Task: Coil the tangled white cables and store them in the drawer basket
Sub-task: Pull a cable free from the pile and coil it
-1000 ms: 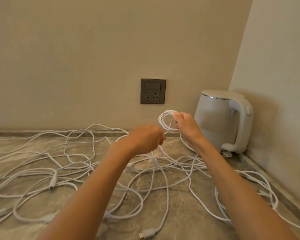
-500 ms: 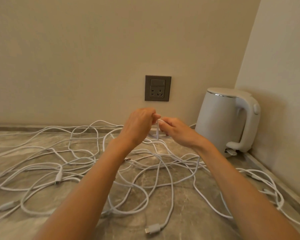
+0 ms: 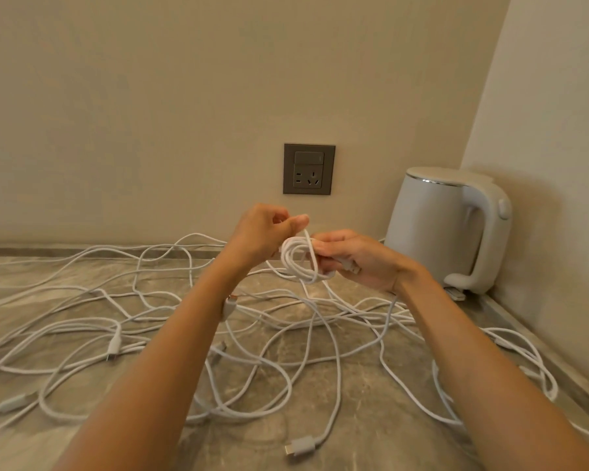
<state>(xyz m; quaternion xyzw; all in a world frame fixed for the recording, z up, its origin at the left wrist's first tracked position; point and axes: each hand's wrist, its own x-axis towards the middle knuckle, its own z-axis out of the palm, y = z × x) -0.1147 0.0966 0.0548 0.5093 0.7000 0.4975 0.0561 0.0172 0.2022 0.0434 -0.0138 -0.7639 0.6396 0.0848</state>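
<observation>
Several white cables [image 3: 123,321] lie tangled across the grey stone countertop [image 3: 364,433]. Above the tangle, my right hand [image 3: 357,258] grips a small coil of white cable [image 3: 298,261], a few loops wide, with a plug end showing at its fingers. My left hand [image 3: 264,234] is just left of the coil and pinches the strand that runs up from it between thumb and fingers. The loose part of this cable hangs down into the tangle. A USB plug [image 3: 300,447] lies near the front edge. No drawer basket is in view.
A white electric kettle [image 3: 446,229] stands in the right corner against the wall. A grey wall socket [image 3: 309,168] sits on the back wall above the counter. The side wall closes off the right.
The hands drew together, then parted a little. The coil, held up beside the right hand one second ago, now hangs lower between both hands with more loops showing.
</observation>
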